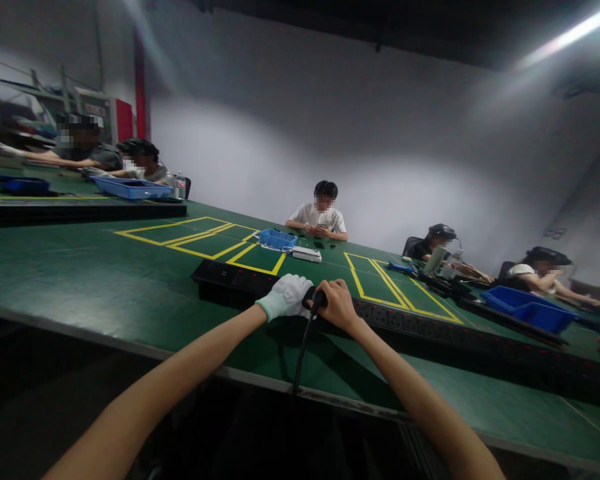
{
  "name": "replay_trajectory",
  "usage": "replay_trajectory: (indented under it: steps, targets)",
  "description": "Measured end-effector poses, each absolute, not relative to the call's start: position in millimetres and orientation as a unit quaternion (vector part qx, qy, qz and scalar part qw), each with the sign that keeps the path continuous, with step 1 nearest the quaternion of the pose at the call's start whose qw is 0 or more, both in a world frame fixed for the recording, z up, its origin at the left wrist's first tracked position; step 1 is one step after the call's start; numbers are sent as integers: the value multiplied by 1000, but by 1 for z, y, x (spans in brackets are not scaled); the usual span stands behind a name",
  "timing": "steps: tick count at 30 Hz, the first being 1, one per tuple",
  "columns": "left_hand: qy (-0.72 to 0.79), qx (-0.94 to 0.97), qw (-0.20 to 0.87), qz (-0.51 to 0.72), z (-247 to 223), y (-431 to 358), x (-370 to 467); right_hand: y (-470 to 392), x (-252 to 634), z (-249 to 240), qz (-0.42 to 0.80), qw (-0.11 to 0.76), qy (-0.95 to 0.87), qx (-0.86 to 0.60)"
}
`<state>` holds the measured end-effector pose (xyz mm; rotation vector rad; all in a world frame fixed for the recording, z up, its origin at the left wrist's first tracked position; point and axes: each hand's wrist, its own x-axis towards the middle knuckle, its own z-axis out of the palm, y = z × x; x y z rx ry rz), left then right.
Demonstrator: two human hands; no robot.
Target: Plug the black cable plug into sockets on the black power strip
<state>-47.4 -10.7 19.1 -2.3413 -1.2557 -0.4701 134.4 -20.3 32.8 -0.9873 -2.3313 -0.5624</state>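
A long black power strip lies across the green table in front of me. My left hand, in a white glove with a mint cuff, lies over the strip with its fingers curled round its edge. Beside it, my bare right hand is closed on a black plug at the strip's sockets. From the plug a black cable hangs down past the table's near edge. Whether the plug's pins are inside a socket is hidden.
Yellow tape outlines mark the green table. Beyond the strip are a blue basket and a white box. A blue bin stands right, a blue tray left. Several people sit around the table.
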Motion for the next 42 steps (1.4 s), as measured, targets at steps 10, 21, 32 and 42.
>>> replay_trajectory:
  steps: [10,21,32,42]
  targets:
    - [-458,-845,216,-175,21,-11,-46,-8,148,41,-201,277,-855,-390]
    - [-451,-848,223,-163,23,-14,-47,-24,128,32,-195,251,-877,-359]
    - [-467,-845,199,-167,24,-8,-46,-6,146,41,-136,277,-877,-368]
    - [-471,-848,172,-171,26,-8,-48,19,169,37,-119,331,-826,-440]
